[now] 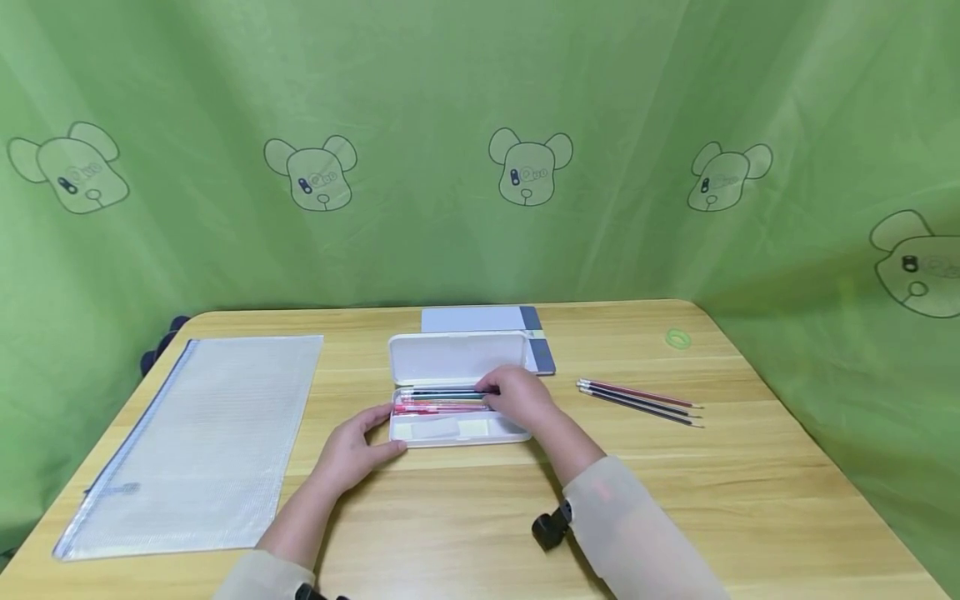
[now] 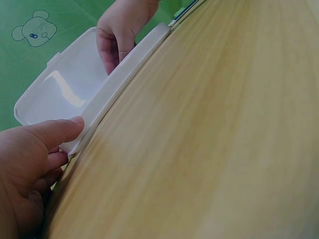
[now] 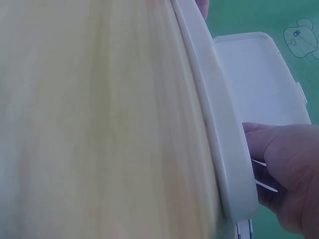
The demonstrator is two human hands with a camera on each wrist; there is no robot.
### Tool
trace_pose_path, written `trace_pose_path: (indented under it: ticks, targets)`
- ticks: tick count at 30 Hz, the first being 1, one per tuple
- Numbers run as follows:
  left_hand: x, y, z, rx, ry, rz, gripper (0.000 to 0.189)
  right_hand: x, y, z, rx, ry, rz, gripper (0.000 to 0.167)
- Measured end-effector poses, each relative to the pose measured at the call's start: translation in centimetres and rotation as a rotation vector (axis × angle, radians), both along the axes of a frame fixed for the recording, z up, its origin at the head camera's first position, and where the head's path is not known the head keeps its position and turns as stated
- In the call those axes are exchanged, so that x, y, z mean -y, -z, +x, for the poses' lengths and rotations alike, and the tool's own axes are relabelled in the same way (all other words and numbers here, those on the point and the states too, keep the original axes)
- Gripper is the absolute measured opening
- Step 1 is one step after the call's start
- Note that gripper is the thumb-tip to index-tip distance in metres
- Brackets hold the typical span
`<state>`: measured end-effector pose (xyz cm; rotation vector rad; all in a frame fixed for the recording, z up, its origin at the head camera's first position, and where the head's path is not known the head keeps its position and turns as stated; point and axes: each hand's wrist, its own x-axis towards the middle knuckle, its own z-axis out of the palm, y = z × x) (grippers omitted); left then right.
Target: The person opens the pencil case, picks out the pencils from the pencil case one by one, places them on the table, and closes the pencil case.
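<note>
A white pencil case (image 1: 461,429) lies with its lid (image 1: 457,358) raised on the wooden table. Inside it are dark pencils (image 1: 442,392) along the back and pink-red pens or pencils (image 1: 435,408) in front of them. My left hand (image 1: 356,450) holds the case's left end, thumb at the front corner and fingers along the side. Over the right part of the case, my right hand (image 1: 521,396) reaches down with bent fingers among the pencils. The case wall hides its fingertips in both wrist views, so I cannot see whether they pinch a pencil.
Several pencils (image 1: 637,402) lie to the right of the case, with a green ring (image 1: 678,338) behind them. A white and blue-grey notebook (image 1: 480,318) sits behind the lid. The left side holds a translucent zip pouch (image 1: 202,450). Green curtain (image 1: 420,242) surrounds the table.
</note>
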<state>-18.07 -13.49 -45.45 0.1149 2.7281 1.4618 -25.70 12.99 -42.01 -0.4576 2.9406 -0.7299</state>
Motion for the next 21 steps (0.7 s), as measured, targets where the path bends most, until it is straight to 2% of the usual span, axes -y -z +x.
trace_pose_path:
  ticks: [11,16,21]
  targets:
    - [0.0,0.1,-0.1,0.012,0.002,0.009,0.065,0.2,0.1,-0.1,-0.055,-0.066,0.076,0.02]
    - [0.0,0.1,0.0,0.017,0.001,0.008,0.064,-0.2,0.1,0.0,-0.034,-0.087,0.014,0.018]
    - [0.0,0.0,0.0,0.013,0.001,0.008,0.064,-1.1,-0.5,0.2,0.044,-0.061,-0.104,0.018]
